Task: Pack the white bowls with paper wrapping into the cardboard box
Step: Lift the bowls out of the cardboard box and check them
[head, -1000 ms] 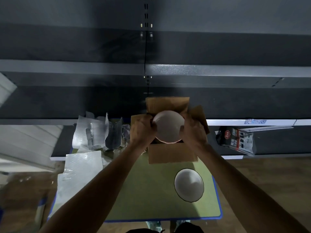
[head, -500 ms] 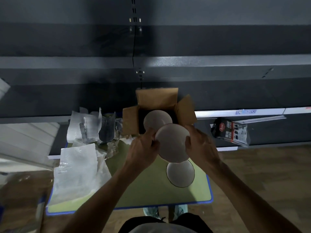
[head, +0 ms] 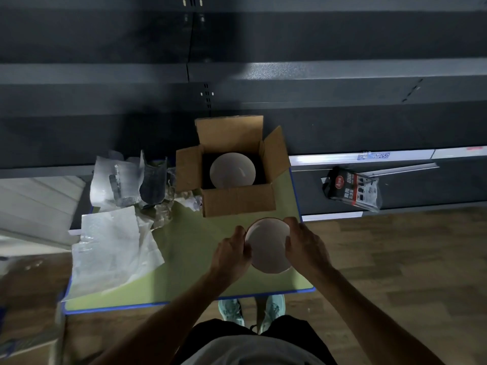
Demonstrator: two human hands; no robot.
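Head view looks down on a green table (head: 189, 259) with a blue edge, standing before dark metal shelving (head: 342, 75). Both hands grip one white bowl (head: 267, 246) at the near right part of the table, just in front of the cardboard box (head: 238, 201). The left hand (head: 232, 255) curls round the bowl's left rim and the right hand (head: 305, 247) curls round its right rim, with the fingers bent against the sides. Whether the bowl rests on the table or is held just above it cannot be told. The box stands at the far edge of the table with all four flaps open, and a second white bowl (head: 232, 171) sits upright inside it. Flat sheets of paper wrapping (head: 113, 248) lie on the left part of the table, well apart from the hands, with a crumpled heap of wrapping (head: 126, 177) behind them beside the box. A packaged item (head: 353, 188) lies on a low shelf to the right. Two light shoes (head: 232, 309) show on the wooden floor (head: 408, 259) under the near edge of the table.
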